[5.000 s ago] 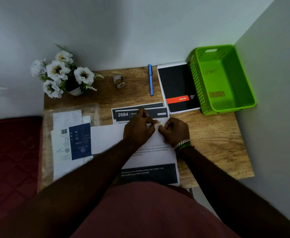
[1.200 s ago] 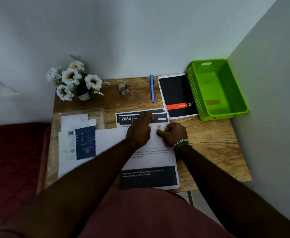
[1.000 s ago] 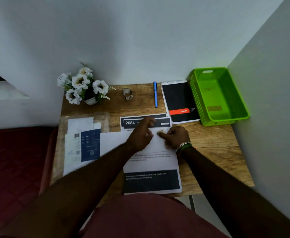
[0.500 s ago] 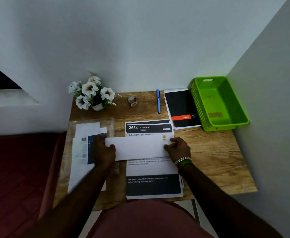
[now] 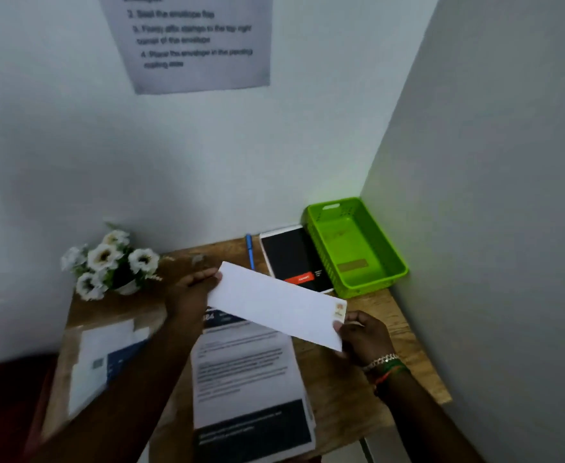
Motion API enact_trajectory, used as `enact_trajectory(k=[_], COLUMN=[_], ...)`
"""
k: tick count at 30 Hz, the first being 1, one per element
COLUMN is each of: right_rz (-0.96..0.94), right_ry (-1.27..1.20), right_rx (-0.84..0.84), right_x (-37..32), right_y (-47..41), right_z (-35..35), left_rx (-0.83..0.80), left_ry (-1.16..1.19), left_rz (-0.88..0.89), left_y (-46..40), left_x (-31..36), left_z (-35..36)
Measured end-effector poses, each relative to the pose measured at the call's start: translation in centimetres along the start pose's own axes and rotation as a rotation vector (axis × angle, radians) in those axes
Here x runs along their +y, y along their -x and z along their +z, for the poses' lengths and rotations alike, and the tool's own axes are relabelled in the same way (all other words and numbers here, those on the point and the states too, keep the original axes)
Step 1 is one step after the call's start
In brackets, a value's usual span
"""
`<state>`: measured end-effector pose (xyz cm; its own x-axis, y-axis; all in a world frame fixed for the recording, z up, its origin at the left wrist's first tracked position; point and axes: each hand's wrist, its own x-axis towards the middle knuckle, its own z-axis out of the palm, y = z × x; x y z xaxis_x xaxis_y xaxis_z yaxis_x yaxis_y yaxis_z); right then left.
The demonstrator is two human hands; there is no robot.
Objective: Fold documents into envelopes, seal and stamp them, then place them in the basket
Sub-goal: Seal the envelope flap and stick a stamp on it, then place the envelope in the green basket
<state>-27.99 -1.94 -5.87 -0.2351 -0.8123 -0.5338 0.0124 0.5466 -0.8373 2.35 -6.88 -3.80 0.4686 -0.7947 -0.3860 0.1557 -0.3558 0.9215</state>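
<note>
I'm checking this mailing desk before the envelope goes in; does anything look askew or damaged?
Nothing stands out. The envelope, stamp at one end, is held tilted between left hand and right hand; the basket sits upright.

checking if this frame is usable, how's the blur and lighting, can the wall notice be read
Head view: dim overall, with motion blur smearing the wall notice, so its lines are only partly legible; the flowers and the papers at left are soft too. The envelope, held by the left hand and right hand, is fairly clear. The green basket casts a green tint on the wall.
</note>
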Motion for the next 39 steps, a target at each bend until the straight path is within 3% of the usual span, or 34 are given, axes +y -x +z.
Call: enact_trajectory(k=[5,11,14,18,20,23,28,39], right_rz=[0.043,0.027,0.044,0.039,0.049,0.083,0.103,0.065], right_ry=[-0.344,-0.485,-0.558,-0.596,-0.659,-0.715,-0.608,-0.537], right_rx=[0.19,0.36,0.422,0.492,0.497,0.475,0.43,0.358], right_x=[-2.2,-3.8,-3.6,-3.7,-4.1,-4.3,-4.3,-5.0], right_y=[-0.9,-4.0,-5.7,-7.2,-7.8,-8.7,-9.9,-11.2], right_z=[-6.0,-8.4,-8.8,-8.8,-8.7,-8.4,-6.9,-6.4], left_rx=[-0.22,-0.296,-0.241,-0.22,-0.211,-0.337,-0.507,-0.589], left_ry=[-0.086,-0.116,-0.385,-0.796,-0.979,-1.092,-1.187,-1.287], left_rz=[0.126,0.042,0.257,0.664,0.774,0.89,0.822,0.834], left_y=[-4.2,-4.9,-3.1,-0.4,0.3,0.9,1.5,1.8], left_x=[3.5,1.7,0.6,-0.2,-1.0,-1.9,-3.0,-3.5], left_z=[13.6,24.2,26.7,28.7,29.3,29.9,29.7,28.2])
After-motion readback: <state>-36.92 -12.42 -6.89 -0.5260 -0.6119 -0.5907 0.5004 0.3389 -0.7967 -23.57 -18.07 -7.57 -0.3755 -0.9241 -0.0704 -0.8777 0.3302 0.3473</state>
